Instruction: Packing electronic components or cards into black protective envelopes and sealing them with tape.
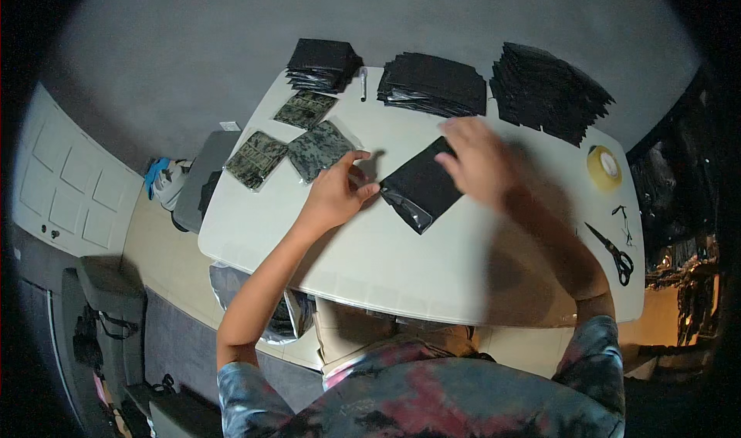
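A black folded fabric piece in a clear plastic sleeve (424, 183) lies tilted on the white table in front of me. At its left corner is the thumb tip of my left hand (340, 192), whose fingers are apart and curved, gripping nothing. My right hand (480, 160) hovers over or rests on the packet's upper right edge, thumb apart from the fingers; motion blurs it, so contact is unclear. Left of the packet lie three camouflage-patterned packets in clear plastic: one (320, 150) nearest my left hand, another (257, 160) at far left, the third (306, 109) behind them.
Along the table's (370, 260) back edge stand three black stacks: a left stack (323, 64), a middle stack (434, 83) and a fanned right stack (548, 91). A marker (363, 84) lies between two. At right are a tape roll (604, 168) and black scissors (614, 254).
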`<state>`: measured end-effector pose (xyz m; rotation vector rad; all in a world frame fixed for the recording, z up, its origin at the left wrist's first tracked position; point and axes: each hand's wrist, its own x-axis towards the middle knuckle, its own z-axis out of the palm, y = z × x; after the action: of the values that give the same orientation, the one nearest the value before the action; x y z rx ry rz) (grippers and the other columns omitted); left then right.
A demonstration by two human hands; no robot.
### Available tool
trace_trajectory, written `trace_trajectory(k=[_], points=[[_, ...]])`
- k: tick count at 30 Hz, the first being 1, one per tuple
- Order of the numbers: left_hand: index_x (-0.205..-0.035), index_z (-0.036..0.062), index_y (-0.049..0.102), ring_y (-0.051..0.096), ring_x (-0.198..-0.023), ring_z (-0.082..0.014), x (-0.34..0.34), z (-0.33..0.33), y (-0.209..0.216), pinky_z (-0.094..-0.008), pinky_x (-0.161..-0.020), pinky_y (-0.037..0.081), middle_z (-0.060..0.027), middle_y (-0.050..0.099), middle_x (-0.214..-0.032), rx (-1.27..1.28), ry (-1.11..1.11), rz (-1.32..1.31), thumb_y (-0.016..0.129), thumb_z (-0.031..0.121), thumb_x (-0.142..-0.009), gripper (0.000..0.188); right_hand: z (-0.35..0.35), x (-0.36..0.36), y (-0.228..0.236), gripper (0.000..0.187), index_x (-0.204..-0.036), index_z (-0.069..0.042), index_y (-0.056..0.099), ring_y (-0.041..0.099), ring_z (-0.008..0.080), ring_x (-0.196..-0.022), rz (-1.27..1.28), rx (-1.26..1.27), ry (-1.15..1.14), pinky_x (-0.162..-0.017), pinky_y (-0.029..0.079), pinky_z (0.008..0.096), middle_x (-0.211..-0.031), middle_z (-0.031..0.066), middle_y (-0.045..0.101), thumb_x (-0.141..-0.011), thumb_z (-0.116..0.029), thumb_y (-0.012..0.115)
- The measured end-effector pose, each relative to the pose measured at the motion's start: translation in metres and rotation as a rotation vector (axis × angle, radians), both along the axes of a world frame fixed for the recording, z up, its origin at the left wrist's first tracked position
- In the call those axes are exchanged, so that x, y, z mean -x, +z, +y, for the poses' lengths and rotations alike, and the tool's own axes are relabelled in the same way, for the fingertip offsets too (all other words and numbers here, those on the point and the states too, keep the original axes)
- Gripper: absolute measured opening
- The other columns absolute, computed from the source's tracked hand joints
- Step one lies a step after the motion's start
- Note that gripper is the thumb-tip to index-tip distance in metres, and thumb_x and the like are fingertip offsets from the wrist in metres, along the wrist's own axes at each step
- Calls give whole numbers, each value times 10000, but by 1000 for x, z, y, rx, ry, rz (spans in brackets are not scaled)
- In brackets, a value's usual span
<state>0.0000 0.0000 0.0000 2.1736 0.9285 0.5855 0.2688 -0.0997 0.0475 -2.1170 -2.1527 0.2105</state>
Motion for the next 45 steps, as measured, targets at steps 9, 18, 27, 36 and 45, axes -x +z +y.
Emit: trace_trajectory(k=[9, 18, 27, 36, 45], points=[[-1069, 34, 760, 733, -777, -387, -45, 0, -12, -418, -720, 562, -232, 737, -863, -173, -57, 211, 754, 293, -943, 288, -16, 26, -97, 738, -1603, -47, 372, 211, 581, -1524, 18, -205, 109, -1203, 223, 698, -1672, 316, 233, -1050, -514, 513], [-1108, 82, 724, 716, -824, -427, -35, 15, -20, -519, -769, 542, -219, 724, -859, -209, -67, 241, 684, 187, -962, 184, 0, 33, -94, 942, -1636, -68, 318, 135, 550, -1559, 67, -142, 129, -1245, 124, 674, -1692, 327, 157, -966, -690, 544], [-991, -2, 710, 723, -872, -407, -78, 16, -27, -462, -788, 564, -226, 740, -900, -397, -72, 243, 806, 394, -898, 418, 9, -28, -50, 749, -1551, 3, 446, 313, 378, -1548, 52, -98, -122, -1250, 316, 486, -1687, 238, 280, -1023, -500, 616], [-1424, 47, 489, 706, -941, -137, -58, 4, -13, -284, -799, 551, -145, 777, -1067, 593, -96, -441, 863, 43, -853, 682, 6, -33, 5, 194, -939, 29, 733, 712, 254, -855, 679, -278, -155, -756, 552, 373, -937, 116, 754, -923, -157, 789], [-1580, 19, 351, 483, -1460, -377, -10, -18, 12, -452, -1209, 400, -254, 502, -1554, -95, 5, -348, 1033, 364, -561, 1274, 25, 3, 71, 156, -915, -108, 728, 650, 214, -926, -26, -869, 598, -841, 455, 374, -901, 44, 696, -862, -239, 795]])
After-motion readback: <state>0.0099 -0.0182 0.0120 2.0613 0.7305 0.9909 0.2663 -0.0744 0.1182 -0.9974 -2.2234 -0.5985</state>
